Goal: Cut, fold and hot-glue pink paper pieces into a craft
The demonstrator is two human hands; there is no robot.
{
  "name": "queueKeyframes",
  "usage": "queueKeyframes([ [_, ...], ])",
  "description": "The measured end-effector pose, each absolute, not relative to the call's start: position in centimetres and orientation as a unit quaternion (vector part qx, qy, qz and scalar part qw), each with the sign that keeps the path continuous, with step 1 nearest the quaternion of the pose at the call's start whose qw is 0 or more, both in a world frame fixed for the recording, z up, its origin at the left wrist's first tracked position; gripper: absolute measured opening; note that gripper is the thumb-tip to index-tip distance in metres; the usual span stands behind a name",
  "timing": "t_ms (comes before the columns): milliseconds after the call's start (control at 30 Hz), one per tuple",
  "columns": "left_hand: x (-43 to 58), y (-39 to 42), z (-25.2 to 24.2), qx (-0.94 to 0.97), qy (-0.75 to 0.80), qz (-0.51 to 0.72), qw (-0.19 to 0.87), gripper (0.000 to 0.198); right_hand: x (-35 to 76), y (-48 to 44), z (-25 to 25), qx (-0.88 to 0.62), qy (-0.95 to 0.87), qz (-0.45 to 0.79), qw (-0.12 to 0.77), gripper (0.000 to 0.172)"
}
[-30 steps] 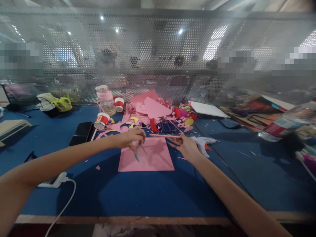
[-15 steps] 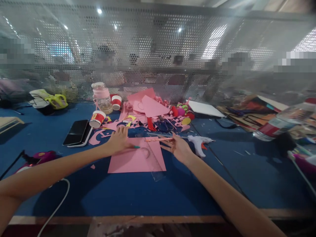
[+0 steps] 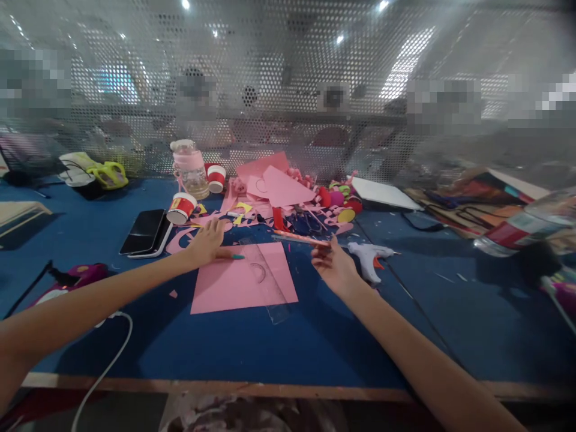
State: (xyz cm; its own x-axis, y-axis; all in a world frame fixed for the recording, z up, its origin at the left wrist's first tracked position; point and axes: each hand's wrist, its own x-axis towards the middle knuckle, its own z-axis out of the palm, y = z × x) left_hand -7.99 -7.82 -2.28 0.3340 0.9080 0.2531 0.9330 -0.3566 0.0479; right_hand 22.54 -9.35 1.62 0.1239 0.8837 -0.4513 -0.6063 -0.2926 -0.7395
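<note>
My left hand (image 3: 207, 243) rests at the upper left corner of a pink paper sheet (image 3: 220, 285), its fingers apart and its thumb stretched along the sheet. A clear ruler (image 3: 265, 276) with a protractor arc lies slantwise across the sheet, its lower end past the paper's edge. To the right of the sheet, my right hand (image 3: 333, 264) pinches a slim pink pencil (image 3: 301, 237) between thumb and fingers. The pencil points left, above the sheet's top edge. A white glue gun (image 3: 369, 258) lies just right of that hand.
Pink paper scraps (image 3: 288, 189) are heaped at the back. Two paper cups (image 3: 182, 209), a water bottle (image 3: 191, 168) and a phone (image 3: 144, 231) stand or lie left of them. A large bottle (image 3: 513, 231) lies at right; a white cable (image 3: 110, 363) hangs over the front edge.
My right hand has moved away from the sheet to the right, with the pencil turned and lifted. The sheet has tilted slightly, and the view has shifted a little.
</note>
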Motion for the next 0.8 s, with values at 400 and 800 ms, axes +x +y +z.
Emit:
queueKeyframes([
  [400,-1.8,-13.8,-2.5,-0.864,-0.494,-0.095,0.01,0.06,23.8,-8.7,2.2,-0.446,-0.162,0.634,0.611,0.043],
  [800,0.8,-12.5,-1.3,-0.892,-0.449,-0.017,-0.039,0.082,23.7,-9.0,2.9,-0.467,-0.167,0.635,0.592,0.04],
])
